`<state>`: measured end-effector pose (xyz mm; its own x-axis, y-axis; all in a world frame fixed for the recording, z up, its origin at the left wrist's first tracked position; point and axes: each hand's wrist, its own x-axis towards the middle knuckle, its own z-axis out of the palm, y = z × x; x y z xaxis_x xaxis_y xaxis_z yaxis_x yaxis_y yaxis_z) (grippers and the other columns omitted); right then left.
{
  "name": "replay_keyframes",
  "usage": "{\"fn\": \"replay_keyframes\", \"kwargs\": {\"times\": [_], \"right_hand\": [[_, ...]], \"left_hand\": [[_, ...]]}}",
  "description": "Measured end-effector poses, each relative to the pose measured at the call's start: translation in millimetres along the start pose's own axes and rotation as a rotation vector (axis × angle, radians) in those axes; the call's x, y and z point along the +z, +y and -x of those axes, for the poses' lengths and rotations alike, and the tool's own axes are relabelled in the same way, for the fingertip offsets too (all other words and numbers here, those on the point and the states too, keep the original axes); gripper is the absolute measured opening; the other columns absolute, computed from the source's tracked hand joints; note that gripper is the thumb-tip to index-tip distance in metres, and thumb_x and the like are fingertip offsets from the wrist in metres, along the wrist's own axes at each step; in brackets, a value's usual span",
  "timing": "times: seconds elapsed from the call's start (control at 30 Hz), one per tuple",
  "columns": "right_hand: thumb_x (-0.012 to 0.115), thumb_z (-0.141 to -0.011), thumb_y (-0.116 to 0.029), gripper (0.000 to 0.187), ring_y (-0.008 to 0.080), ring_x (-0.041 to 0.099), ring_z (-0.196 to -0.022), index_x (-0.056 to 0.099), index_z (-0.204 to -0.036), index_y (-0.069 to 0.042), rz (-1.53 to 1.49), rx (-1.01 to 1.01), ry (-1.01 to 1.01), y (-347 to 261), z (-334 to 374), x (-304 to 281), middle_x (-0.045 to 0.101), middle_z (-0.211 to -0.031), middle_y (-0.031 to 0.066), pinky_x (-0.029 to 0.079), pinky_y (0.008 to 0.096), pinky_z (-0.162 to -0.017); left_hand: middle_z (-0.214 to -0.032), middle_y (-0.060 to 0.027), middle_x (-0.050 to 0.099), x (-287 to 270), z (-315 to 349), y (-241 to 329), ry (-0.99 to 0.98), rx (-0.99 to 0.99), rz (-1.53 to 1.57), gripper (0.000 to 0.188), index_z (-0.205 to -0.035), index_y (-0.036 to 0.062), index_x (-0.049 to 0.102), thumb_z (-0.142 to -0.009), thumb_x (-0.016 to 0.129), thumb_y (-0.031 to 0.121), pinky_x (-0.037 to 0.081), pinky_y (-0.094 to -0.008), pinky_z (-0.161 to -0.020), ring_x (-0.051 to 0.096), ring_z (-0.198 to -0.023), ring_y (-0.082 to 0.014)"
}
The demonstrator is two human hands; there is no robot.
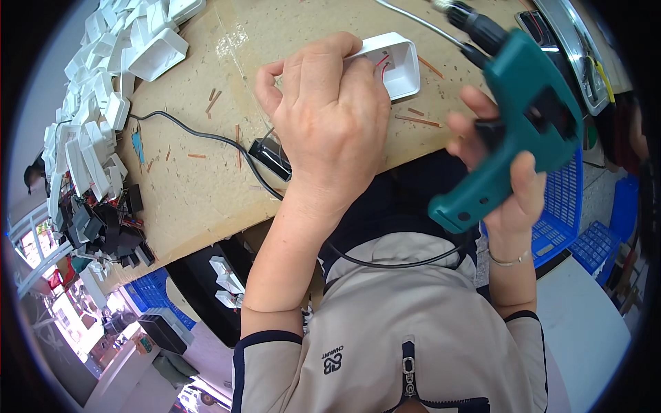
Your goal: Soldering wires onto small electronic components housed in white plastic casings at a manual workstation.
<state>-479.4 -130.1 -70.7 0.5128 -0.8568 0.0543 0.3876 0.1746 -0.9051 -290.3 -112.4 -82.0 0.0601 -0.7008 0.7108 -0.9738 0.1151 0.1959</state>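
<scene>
My left hand [334,110], back side up, is closed on a small open white plastic case [407,67] over the table. A red wire [382,60] shows inside the case; my fingers hide its left part. My right hand [513,186] is wrapped round the handle of a teal hot glue gun [513,89], with fingers at its black trigger [490,133]. The gun's dark nozzle [475,27] points up and to the left, apart from the case. A bent metal wire [427,23] runs close beside the nozzle. The gun looks slightly blurred.
White plastic cases [89,131] are heaped on the left, with small black parts [103,227] nearer. A black cable [200,134] crosses the table [200,237] beside a small black box [270,160]. Brown sticks [418,121] lie scattered. Blue crates [561,206] stand low at the right.
</scene>
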Motion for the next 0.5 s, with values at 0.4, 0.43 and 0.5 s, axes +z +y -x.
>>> {"fn": "replay_keyframes", "kwargs": {"times": [0.4,0.43,0.5], "right_hand": [[0.068,-0.063,-0.051,0.077,0.0118,0.054,-0.058,0.046,-0.104,0.010,0.380,0.056,0.341,-24.2,73.5,3.2,0.055,-0.096,0.0138,0.044,0.0192,-0.050],[0.069,-0.063,-0.051,0.077,0.0116,0.054,-0.059,0.047,-0.103,0.010,0.399,0.085,0.319,-23.2,76.4,1.0,0.055,-0.096,0.0141,0.044,0.0196,-0.049],[0.069,-0.063,-0.051,0.077,0.0115,0.054,-0.060,0.047,-0.103,0.010,0.419,0.114,0.297,-21.7,77.9,0.4,0.055,-0.096,0.0144,0.044,0.0200,-0.049]], "left_hand": [[-0.088,-0.0076,0.052,6.8,0.2,-2.4,0.041,0.017,0.122,0.007,-0.067,0.0008,0.054,-0.062,0.058,0.002,0.034,-0.0335,-0.072,0.050,-0.078,-0.0219],[-0.088,-0.0078,0.052,6.6,0.5,-2.6,0.036,0.016,0.116,0.007,-0.067,0.0006,0.054,-0.061,0.058,0.002,0.035,-0.0335,-0.072,0.050,-0.078,-0.0221],[-0.088,-0.0079,0.052,6.3,0.7,-2.1,0.033,0.014,0.115,0.007,-0.067,0.0004,0.054,-0.061,0.058,0.002,0.035,-0.0335,-0.072,0.050,-0.079,-0.0221]]}}
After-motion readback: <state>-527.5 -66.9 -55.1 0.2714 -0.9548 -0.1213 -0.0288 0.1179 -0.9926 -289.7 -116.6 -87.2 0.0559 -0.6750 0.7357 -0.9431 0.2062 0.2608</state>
